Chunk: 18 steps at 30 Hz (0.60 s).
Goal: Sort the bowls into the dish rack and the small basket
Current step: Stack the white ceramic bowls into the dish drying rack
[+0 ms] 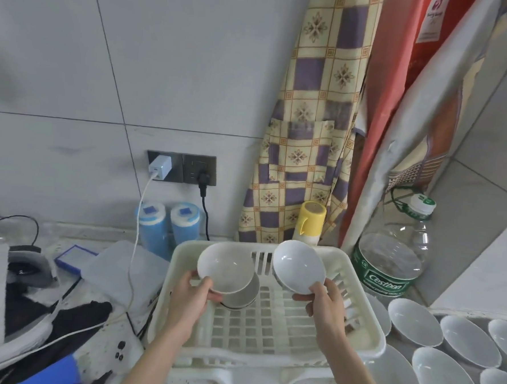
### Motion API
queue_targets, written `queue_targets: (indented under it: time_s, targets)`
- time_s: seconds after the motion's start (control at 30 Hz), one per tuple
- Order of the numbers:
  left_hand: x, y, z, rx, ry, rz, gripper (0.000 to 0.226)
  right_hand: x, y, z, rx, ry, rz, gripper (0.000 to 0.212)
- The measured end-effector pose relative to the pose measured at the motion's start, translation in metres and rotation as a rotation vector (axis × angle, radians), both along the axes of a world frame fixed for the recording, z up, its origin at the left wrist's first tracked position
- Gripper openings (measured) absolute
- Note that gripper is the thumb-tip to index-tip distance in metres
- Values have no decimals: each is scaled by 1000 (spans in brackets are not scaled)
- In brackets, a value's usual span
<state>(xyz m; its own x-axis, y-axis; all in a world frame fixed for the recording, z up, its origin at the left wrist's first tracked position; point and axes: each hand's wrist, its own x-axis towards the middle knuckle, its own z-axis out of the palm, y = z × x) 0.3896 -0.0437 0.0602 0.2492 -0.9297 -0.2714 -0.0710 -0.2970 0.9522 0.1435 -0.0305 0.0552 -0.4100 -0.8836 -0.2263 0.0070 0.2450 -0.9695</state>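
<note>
Tilting above dish rack (pixel 365 326), a bowl (pixel 298 267) in each hand

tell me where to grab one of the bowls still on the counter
Take a counter bowl by its rim, from above on the near edge. It sits upright and open, packed close to its neighbours, so only the thin lip is free to pinch, thumb inside.
</note>
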Motion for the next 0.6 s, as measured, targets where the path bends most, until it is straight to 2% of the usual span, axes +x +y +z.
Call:
queue_targets:
  time_s: [0.3,0.6]
  targets:
    - [0,-19,-15,-20,-30,-22,29,11,-36,5,-1,-173,88,25]
    - [0,-27,-17,1,-46,-28,27,21,-60,-6,-91,-219,126,23]
